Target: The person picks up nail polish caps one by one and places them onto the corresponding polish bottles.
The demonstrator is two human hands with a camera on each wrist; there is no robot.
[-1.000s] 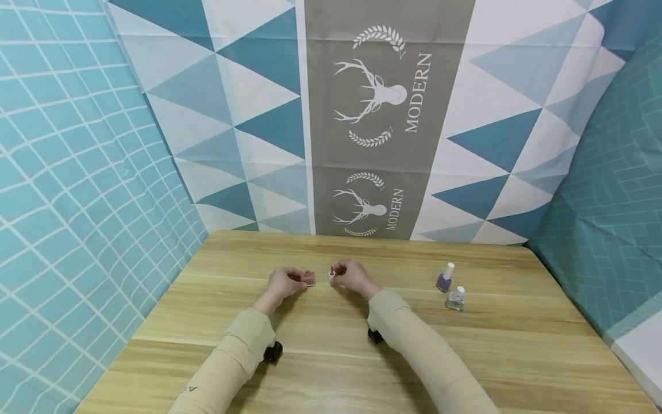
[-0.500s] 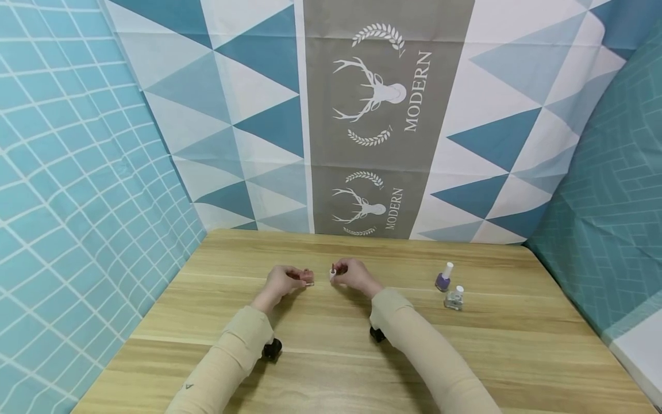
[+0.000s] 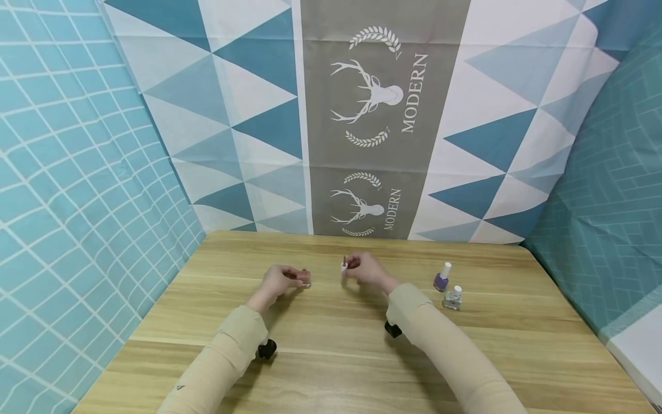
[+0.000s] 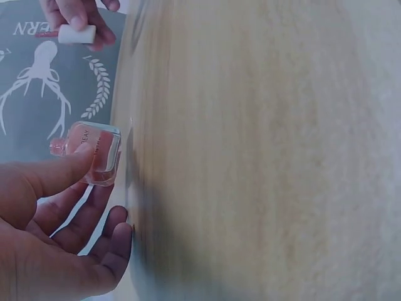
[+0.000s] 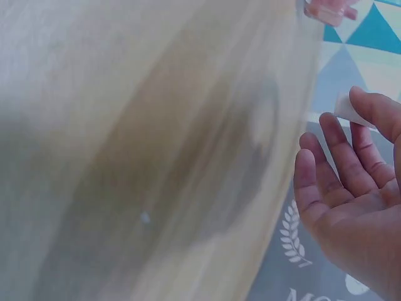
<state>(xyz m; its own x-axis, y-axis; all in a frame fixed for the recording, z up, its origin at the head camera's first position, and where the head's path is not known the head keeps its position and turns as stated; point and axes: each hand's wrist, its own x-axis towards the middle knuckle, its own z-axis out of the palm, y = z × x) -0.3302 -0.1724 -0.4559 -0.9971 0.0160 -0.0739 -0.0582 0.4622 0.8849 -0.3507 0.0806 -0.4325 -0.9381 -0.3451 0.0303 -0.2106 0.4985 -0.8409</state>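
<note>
My left hand [image 3: 277, 280] pinches an open bottle of pink nail polish [image 4: 105, 153] between thumb and fingers, near the table's middle. The bottle's bare neck shows in the left wrist view, where the other fingers are loosely bent. To the right and apart from it, my right hand [image 3: 367, 269] pinches the white nail polish cap [image 3: 343, 268]. Its pinkish brush points up in the head view. In the right wrist view the cap [image 5: 346, 108] is partly behind the thumb, and the remaining fingers are spread and slightly bent.
A purple nail polish bottle [image 3: 441, 280] with a white cap stands on the wooden table [image 3: 331, 356], right of my right hand. Close by it is a clear bottle [image 3: 452, 299], also white-capped. Patterned cloth [image 3: 372, 144] hangs behind the table.
My right hand has moved to the right with the cap and brush, widening the gap to the bottle. The left hand has shifted slightly left, still holding the pink bottle.
</note>
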